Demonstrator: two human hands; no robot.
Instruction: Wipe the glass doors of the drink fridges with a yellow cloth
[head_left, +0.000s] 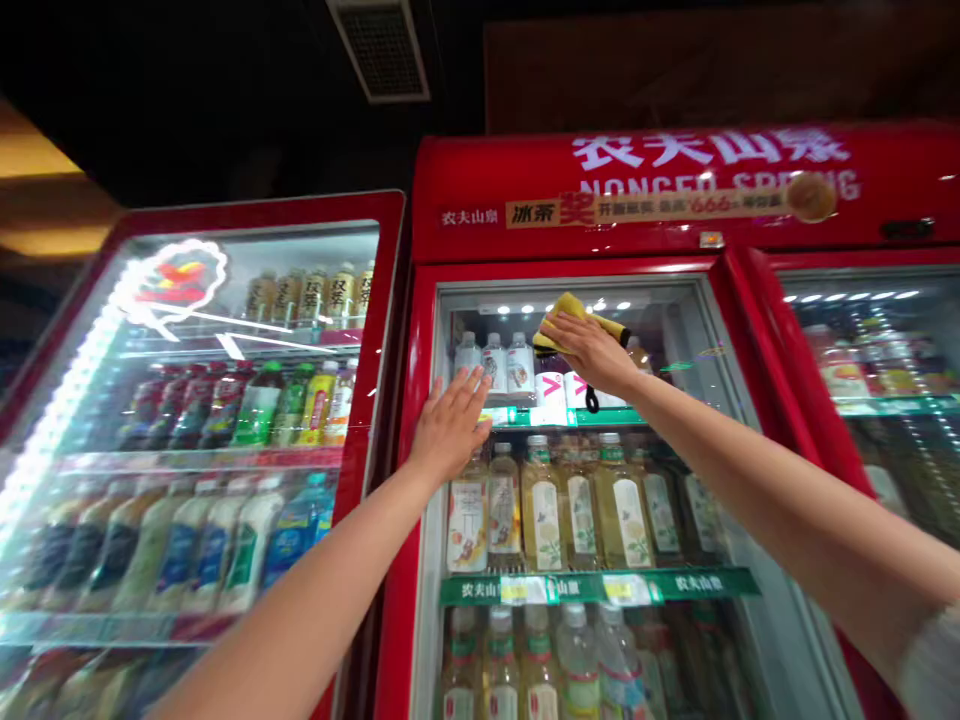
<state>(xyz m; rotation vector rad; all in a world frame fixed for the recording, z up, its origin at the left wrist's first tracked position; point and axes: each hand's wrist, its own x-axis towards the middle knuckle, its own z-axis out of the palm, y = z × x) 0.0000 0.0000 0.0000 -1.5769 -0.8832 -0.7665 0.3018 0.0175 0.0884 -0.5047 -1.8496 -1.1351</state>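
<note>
My right hand (589, 350) presses a yellow cleaning cloth (574, 306) with dark edging flat against the upper part of a glass fridge door (675, 350). A small black loop hangs from the cloth below my palm. My left hand (452, 420) lies with fingers spread at the left side of the same door, near its red frame (421, 400), and holds nothing. Behind the glass, bottled drinks (547, 510) stand in rows on shelves with green front strips. My right hand hides some bottles on the top shelf.
A second red-framed fridge (391, 300) full of bottles stands at the left, with lights reflected in its glass. Another glass door (885, 380) is at the right. Above runs a red sign panel (517, 170) with white lettering; a vent (379, 45) is in the dark ceiling.
</note>
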